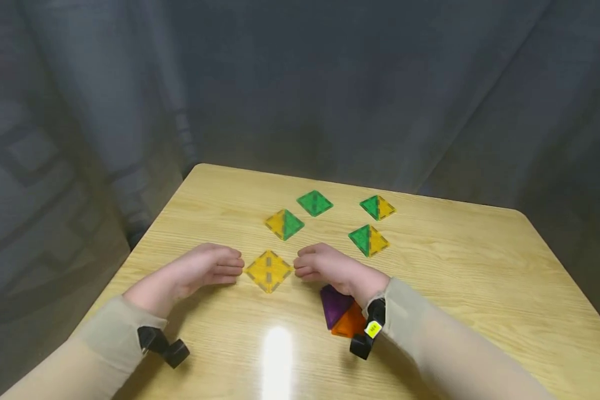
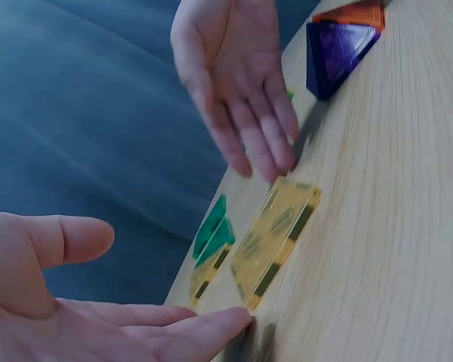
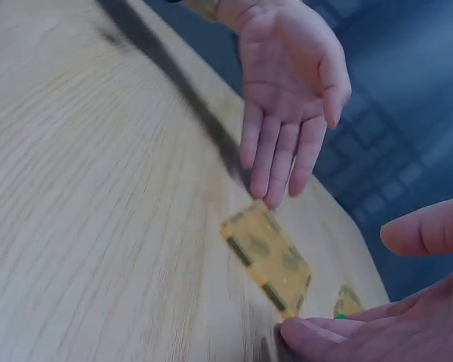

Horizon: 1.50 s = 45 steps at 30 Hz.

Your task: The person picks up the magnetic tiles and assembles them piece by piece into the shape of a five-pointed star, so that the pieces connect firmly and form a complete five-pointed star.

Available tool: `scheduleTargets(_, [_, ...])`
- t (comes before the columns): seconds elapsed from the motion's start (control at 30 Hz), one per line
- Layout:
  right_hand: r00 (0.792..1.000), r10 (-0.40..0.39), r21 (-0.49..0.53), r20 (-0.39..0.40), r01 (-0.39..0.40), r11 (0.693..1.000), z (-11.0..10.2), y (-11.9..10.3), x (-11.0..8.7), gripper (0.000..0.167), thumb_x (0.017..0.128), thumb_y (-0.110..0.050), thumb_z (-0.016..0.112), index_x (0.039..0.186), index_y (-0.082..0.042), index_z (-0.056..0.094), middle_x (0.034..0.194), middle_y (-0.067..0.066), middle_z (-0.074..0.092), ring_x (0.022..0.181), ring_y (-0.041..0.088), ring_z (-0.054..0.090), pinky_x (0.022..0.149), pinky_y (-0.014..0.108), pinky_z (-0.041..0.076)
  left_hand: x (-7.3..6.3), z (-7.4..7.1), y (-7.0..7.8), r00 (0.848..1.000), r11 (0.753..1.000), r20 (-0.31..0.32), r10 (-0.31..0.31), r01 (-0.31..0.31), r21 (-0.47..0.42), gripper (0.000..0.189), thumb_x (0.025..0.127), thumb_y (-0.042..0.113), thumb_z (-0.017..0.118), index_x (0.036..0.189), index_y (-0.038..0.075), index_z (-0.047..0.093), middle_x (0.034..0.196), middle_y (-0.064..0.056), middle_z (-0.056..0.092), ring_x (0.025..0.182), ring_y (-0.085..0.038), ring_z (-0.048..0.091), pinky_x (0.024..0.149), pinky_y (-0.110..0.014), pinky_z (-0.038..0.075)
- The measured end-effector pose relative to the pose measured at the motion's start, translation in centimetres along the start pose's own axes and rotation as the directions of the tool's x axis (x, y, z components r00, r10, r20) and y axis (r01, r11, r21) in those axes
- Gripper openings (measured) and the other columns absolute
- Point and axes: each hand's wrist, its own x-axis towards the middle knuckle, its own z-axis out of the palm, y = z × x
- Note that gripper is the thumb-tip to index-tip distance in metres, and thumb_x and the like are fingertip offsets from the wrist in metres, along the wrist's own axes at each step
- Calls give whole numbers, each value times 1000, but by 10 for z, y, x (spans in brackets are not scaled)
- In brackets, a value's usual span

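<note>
Two bare hands are framing a yellow diamond (image 1: 269, 270) just below the middle of the frame, the left hand (image 1: 217, 268) coming from lower left, the right hand (image 1: 330, 269) from lower right. I'm seeing the diamond lying flat, its longer span running left to right, one corner pointing at each hand's fingertips, and its seam running up and down. Neither grip is holding anything: the fingers are stretching nearly straight, the thumbs standing well apart; whether fingertips are touching the corners I cannot tell. Four green or green-and-yellow diamonds are lying farther up the frame, and a purple piece (image 1: 335, 305) and an orange piece (image 1: 348, 322) are sitting beside the right wrist. The pale wooden counter (image 1: 480, 278) is catching a white glare at lower middle, while dark grey-blue curtains (image 1: 330, 83) are hanging behind and at the left.
</note>
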Motion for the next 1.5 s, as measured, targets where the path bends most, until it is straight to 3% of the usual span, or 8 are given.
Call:
scheduleTargets(0.3, [999, -6, 67, -54, 10, 998, 7, 2, -2, 63, 96, -5, 53, 144, 22, 22, 148, 37, 31, 126, 41, 50, 109, 46, 38, 1, 7, -2, 1000, 999, -22, -2, 1, -37, 53, 99, 15, 46, 135, -22, 32, 133, -39, 47, 123, -45, 51, 103, -46, 46])
scheduleTargets(0.5, [997, -16, 88, -79, 23, 996, 11, 3, -2, 63, 94, -3, 54, 142, 24, 22, 149, 38, 25, 125, 41, 50, 108, 45, 40, 0, 6, -1, 997, 999, -82, -12, 9, -39, 52, 98, 15, 46, 133, -22, 34, 129, -40, 50, 119, -45, 55, 100, -45, 48])
scheduleTargets(0.6, [997, -30, 128, -70, 39, 991, 10, 6, -1, 60, 94, 0, 53, 140, 25, 25, 143, 37, 31, 123, 43, 52, 106, 46, 42, 1, 7, -1, 995, 998, -97, -28, 22, -65, 48, 97, 15, 47, 129, -20, 38, 126, -39, 52, 115, -42, 58, 99, -44, 49])
scheduleTargets(0.8, [996, -18, 226, -84, 36, 973, 9, 13, 1, 36, 98, -5, 48, 124, 19, 40, 126, 33, 47, 119, 46, 53, 103, 47, 45, 3, 11, -2, 991, 992, -127, -37, 20, -127, 34, 96, 12, 48, 115, -16, 45, 117, -34, 55, 102, -34, 64, 95, -42, 52])
scheduleTargets(1.03, [991, -1, 274, -132, 37, 961, 17, 19, 7, 41, 97, 1, 47, 131, 22, 37, 119, 30, 50, 103, 36, 60, 96, 43, 51, 3, 9, -6, 988, 991, -149, -40, 20, -135, 30, 97, 12, 47, 112, -14, 47, 114, -31, 56, 98, -31, 66, 92, -42, 54])
scheduleTargets(1.37, [987, -17, 184, -160, 47, 982, 33, 22, 21, 43, 95, 5, 53, 134, 18, 41, 118, 30, 52, 74, 21, 63, 79, 36, 59, 3, 9, -10, 991, 991, -129, -25, 8, -134, 35, 97, 13, 48, 116, -16, 46, 115, -32, 58, 99, -31, 66, 91, -41, 54])
scheduleTargets(1.5, [986, -13, 154, -167, 39, 987, 37, 21, 25, 42, 93, 8, 52, 134, 15, 46, 127, 29, 50, 75, 22, 62, 77, 36, 60, 2, 9, -11, 991, 991, -130, -23, 6, -135, 42, 97, 14, 48, 122, -19, 43, 117, -32, 57, 101, -31, 65, 92, -41, 54])
